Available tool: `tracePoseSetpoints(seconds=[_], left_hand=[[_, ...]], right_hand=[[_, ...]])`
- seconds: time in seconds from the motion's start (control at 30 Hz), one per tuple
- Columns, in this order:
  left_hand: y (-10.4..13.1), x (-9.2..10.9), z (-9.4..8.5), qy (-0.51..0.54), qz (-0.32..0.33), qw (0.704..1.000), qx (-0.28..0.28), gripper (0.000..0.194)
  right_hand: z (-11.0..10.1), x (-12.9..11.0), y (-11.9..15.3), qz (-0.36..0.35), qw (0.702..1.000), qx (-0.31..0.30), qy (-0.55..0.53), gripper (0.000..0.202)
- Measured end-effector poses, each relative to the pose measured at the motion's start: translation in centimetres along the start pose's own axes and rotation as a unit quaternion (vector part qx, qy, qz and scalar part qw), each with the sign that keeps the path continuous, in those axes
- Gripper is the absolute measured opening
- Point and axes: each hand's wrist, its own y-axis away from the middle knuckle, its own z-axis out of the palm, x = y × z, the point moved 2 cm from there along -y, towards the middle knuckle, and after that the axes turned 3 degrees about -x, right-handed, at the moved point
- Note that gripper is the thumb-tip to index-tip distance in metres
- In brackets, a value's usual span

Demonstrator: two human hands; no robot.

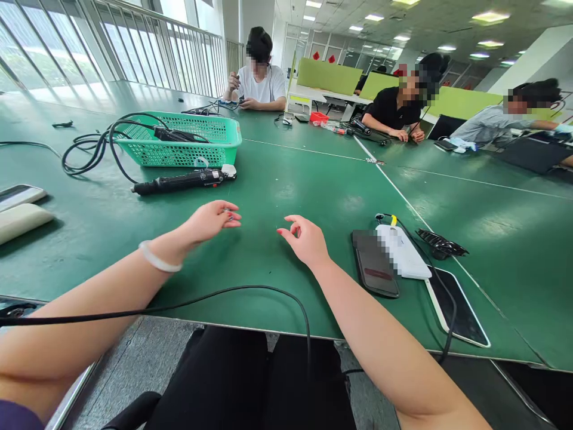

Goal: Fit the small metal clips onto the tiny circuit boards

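Note:
My left hand (213,221) hovers over the green table (259,179), its fingers curled around something small and silvery that I cannot make out. To its right, my right hand (304,237) is above the table with thumb and forefinger bent and a gap between them; nothing shows in it. A black electric screwdriver (179,181) lies just beyond my left hand, in front of a green plastic basket (183,156).
Black cables (92,156) loop beside the basket and along the front edge. Two pale objects (22,221) lie at far left. At right are a dark phone (375,263), a white power bank (403,254), a white-edged phone (461,307) and a black clip (441,243). Several people sit beyond.

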Motion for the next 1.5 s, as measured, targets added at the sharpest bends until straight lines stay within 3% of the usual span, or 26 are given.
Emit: tracePoseSetpoints(seconds=[0.1, 0.23, 0.4, 0.57, 0.7, 0.87, 1.0, 1.1, 1.2, 1.33, 1.37, 1.5], left_hand=[[1.4, -0.8, -4.5, -0.255, 0.022, 0.965, 0.049, 0.018], [3.6, -1.8, -8.3, -0.489, 0.036, 0.868, 0.081, 0.026], [4.5, -2.2, -9.4, -0.615, 0.029, 0.785, 0.074, 0.032], [4.3, -2.4, -9.5, -0.639, 0.036, 0.766, 0.058, 0.029], [4.1, -3.0, -10.0, -0.619, 0.053, 0.782, 0.055, 0.029], [4.0, -3.6, -10.6, -0.536, 0.107, 0.835, 0.056, 0.029], [4.3, -3.2, -11.0, -0.459, 0.045, 0.882, 0.093, 0.027], [4.5, -3.1, -11.2, -0.317, -0.02, 0.939, 0.135, 0.031], [4.0, -3.7, -10.7, -0.211, -0.023, 0.966, 0.147, 0.036], [2.1, -4.6, -7.5, -0.208, 0.01, 0.97, 0.127, 0.035], [1.6, -4.5, -6.1, -0.214, 0.026, 0.967, 0.137, 0.032], [-0.2, -2.3, 1.7, -0.13, 0.068, 0.988, 0.048, 0.026]], right_hand=[[-0.3, 0.2, -0.1, 0.009, 1.0, -0.006, -0.014, 0.036], [-0.7, 0.0, -0.1, 0.003, 1.0, 0.009, -0.026, 0.032], [-0.8, 0.4, 0.0, 0.014, 0.999, 0.02, -0.036, 0.029], [-0.9, 0.5, 0.1, 0.022, 0.999, 0.017, -0.038, 0.03], [-0.8, 0.5, 0.1, 0.029, 0.999, 0.006, -0.036, 0.031], [-0.6, 0.6, 0.0, 0.029, 0.999, -0.004, -0.037, 0.032], [-0.6, 0.7, 0.1, 0.032, 0.999, -0.008, -0.033, 0.031], [-0.5, 0.8, 0.0, 0.035, 0.999, -0.013, -0.033, 0.029], [-0.3, 0.8, -0.1, 0.039, 0.998, -0.027, -0.035, 0.027], [-0.1, 0.7, -0.2, 0.038, 0.998, -0.041, -0.033, 0.025], [0.0, 0.6, -0.2, 0.036, 0.998, -0.044, -0.033, 0.025], [0.2, 0.6, -0.2, 0.022, 0.998, -0.059, -0.025, 0.024]])
